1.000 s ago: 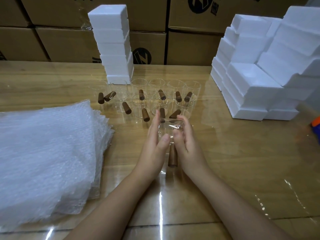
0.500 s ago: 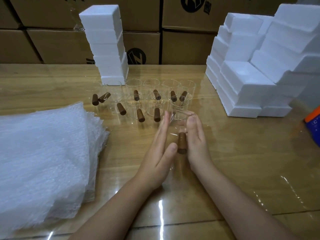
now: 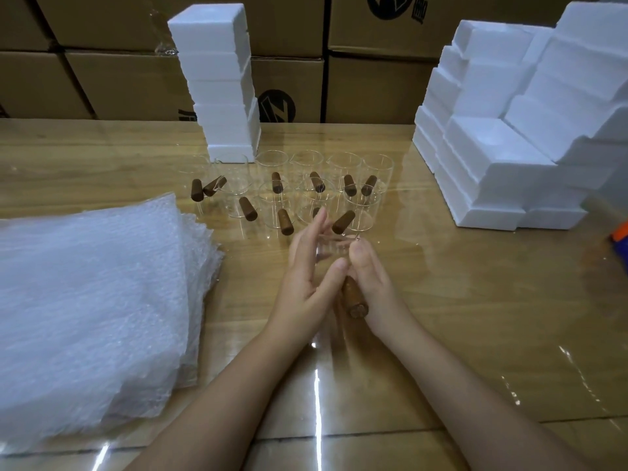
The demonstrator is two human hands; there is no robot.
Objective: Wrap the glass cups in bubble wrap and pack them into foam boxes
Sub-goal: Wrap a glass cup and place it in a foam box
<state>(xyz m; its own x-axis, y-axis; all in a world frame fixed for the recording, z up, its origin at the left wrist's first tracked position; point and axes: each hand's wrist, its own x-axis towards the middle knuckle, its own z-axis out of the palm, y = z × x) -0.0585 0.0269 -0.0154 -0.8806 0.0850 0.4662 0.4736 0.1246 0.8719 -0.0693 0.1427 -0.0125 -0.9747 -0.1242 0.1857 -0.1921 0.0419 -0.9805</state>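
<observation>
Hands meet over the middle of the table (image 3: 458, 300), seen from the head camera, with one glass cup (image 3: 334, 243) sandwiched between them and lifted off the wood. The left hand (image 3: 306, 270) is flat, its fingers straight and its palm and thumb pressing the cup's near side. The right hand (image 3: 372, 280) seems to grip it, fingers curled over the glass. The cup lies tipped over, mouth pointing away from the person and its wooden handle (image 3: 354, 299) pointing back toward them, poking out low between the two palms.

What matters next, I'd judge, is the bubble wrap (image 3: 91, 300). The stack sits to the left of the hands, near but apart, so the left hand is the closer one to draw a sheet. The other cups (image 3: 307, 185) stand just beyond the fingertips. The foam boxes (image 3: 503, 154) are piled well off to the right, and a tower of them rises behind the cups.
</observation>
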